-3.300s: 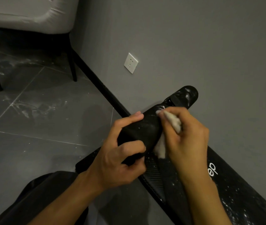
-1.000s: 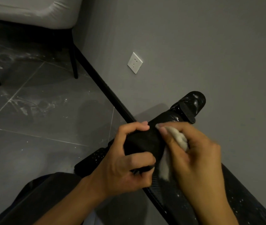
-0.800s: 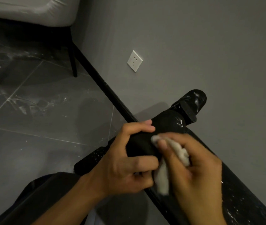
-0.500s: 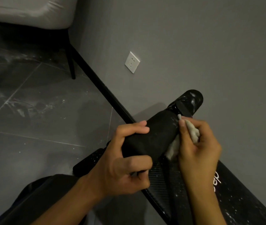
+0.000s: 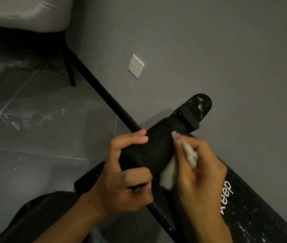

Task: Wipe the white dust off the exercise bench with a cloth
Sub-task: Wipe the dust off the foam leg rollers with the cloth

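Observation:
A black exercise bench runs from the lower right towards the wall, its pad speckled with white dust and marked with white lettering. A black foam roller sticks up at its end, with a second dusty roller behind it. My left hand grips the near roller from the left, thumb on top. My right hand holds a crumpled white cloth and presses it against the roller's right side.
A grey wall with a white socket stands just behind the bench. A black skirting strip runs along its foot. A grey upholstered chair on black legs stands at the top left on dark floor tiles with white smears.
My right hand has slid the cloth back and forth along the roller, up towards its far end, while my left hand kept its grip on the roller.

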